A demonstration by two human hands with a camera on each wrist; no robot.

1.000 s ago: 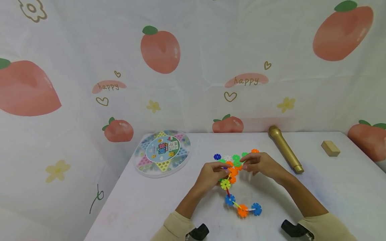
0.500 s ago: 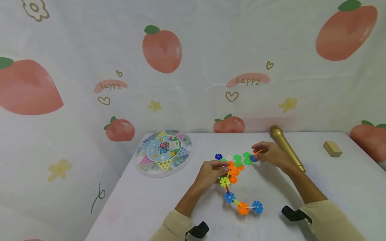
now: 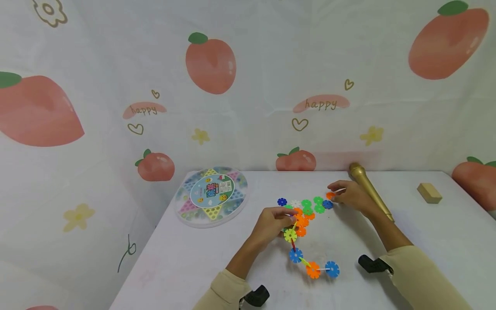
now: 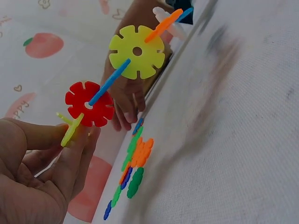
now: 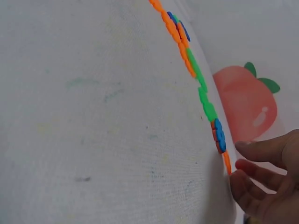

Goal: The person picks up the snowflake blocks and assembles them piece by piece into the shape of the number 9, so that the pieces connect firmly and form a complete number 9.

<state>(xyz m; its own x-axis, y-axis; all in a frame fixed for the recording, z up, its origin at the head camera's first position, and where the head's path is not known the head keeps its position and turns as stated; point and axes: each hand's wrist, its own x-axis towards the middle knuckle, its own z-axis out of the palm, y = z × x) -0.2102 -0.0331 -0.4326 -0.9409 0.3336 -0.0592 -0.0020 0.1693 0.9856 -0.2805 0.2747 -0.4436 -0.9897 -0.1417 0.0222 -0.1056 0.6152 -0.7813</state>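
Note:
In the left wrist view my left hand (image 4: pixel 51 163) pinches the yellow snowflake disc (image 4: pixel 72 129) at the end of a linked chain. A red disc (image 4: pixel 81 100), a larger-looking yellow disc (image 4: pixel 126 39) and other discs follow along it. Seen from the head, the chain hangs toward me, past a blue disc (image 3: pixel 296 255) and an orange disc (image 3: pixel 313 270) to a blue end disc (image 3: pixel 332 269). My right hand (image 3: pixel 350 196) is at a loose orange disc (image 3: pixel 330 195), thumb and fingers apart; whether they touch it is unclear. Beside that lies a blue disc (image 3: pixel 327 204).
Loose green discs (image 3: pixel 306 203), orange discs (image 3: pixel 301 221) and a dark blue disc (image 3: pixel 282 201) lie around the table's middle. A round board-game box (image 3: pixel 211 198) sits back left. A gold microphone (image 3: pixel 370 189) lies just behind my right hand, and a wooden block (image 3: pixel 429 193) farther right.
My right hand has moved rightward from the green discs to the orange disc. That disc, tilted in the fingers half a second ago, now appears flatter. My left hand stays with the chain.

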